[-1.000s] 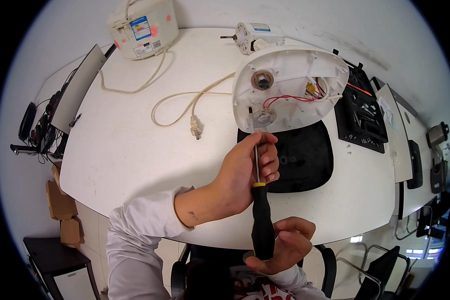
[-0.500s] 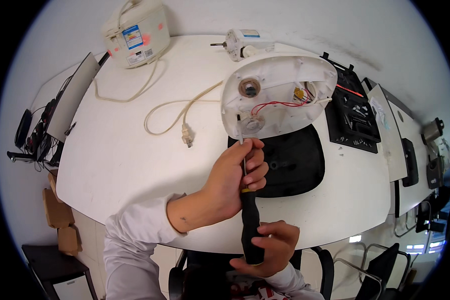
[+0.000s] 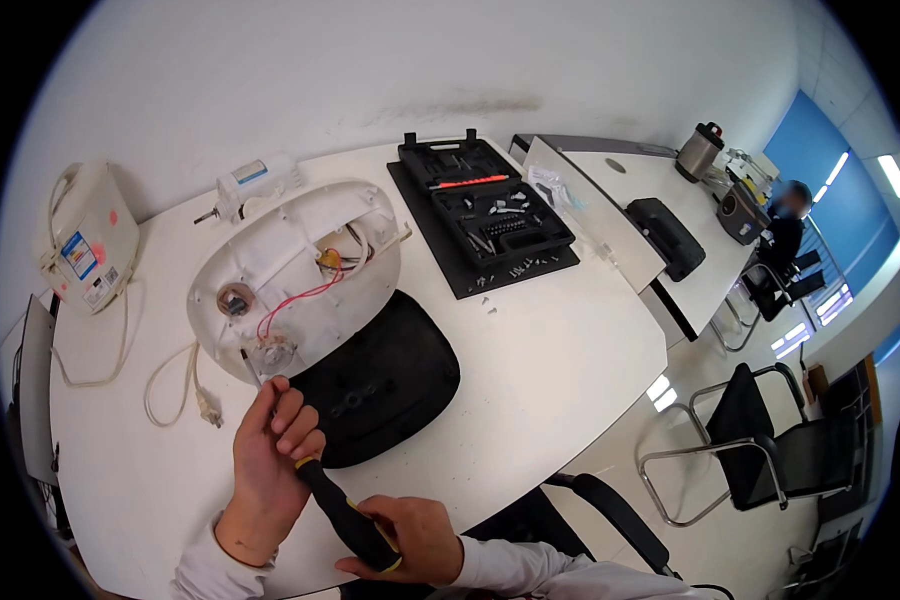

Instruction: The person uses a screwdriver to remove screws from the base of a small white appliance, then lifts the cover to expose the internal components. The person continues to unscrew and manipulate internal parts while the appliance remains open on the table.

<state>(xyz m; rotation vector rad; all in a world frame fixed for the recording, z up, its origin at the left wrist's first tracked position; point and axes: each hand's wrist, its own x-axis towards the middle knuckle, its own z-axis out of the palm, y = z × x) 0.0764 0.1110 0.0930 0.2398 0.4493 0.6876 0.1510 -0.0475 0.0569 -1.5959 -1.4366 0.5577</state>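
Note:
A screwdriver with a black and yellow handle [image 3: 345,510] slants between my hands. My left hand [image 3: 270,465] is closed around its shaft, thumb and fingers pinched near the front end. My right hand [image 3: 415,538] grips the butt of the handle. The shaft's front end reaches the near edge of a white plastic housing [image 3: 305,225], which lies with its inside up. Red wires [image 3: 302,295] run across its ribs, beside a round brown-rimmed opening [image 3: 235,300]. A black curved panel [image 3: 400,375] lies right of my left hand, partly under the housing.
An open black tool case [image 3: 505,215] lies at the back, with loose screws [image 3: 530,267] beside it. A white motor-like unit [image 3: 255,188] and a white appliance [image 3: 88,245] stand left. A plug [image 3: 209,409] lies near the housing. Chairs [image 3: 745,440] and a seated person [image 3: 785,230] are right.
The view has swung to the right, so the table's things appear further left and more of the room shows. Both hands still hold the screwdriver at the housing's near edge.

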